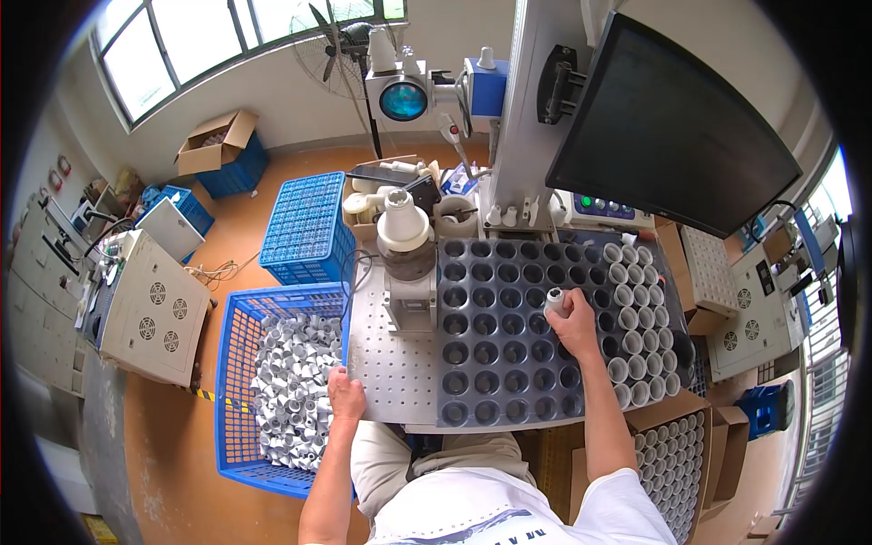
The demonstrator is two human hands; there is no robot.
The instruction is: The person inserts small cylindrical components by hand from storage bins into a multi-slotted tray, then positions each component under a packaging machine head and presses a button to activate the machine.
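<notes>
My right hand (575, 325) is closed on a small white part (554, 298), held over the middle of a dark tray (464, 420) with rows of round pockets. White cup-shaped parts (647, 316) stand in the tray's right-hand columns. At the left edge of the perforated metal plate (391, 363) rests my left hand (346, 395), its fingers curled; what it holds, if anything, is hidden. Beside that hand, a blue basket (232, 363) is piled with loose white parts (295, 381). A white conical part (402, 218) sits upright on the fixture behind the plate.
A lens head (403, 98) hangs above the fixture, and a monitor (672, 123) overhangs the right side. Blue crates (304, 222) stand behind the basket. At the lower right is a cardboard box (727, 454) beside rows of white cups. A cluttered bin (359, 204) lies behind the fixture.
</notes>
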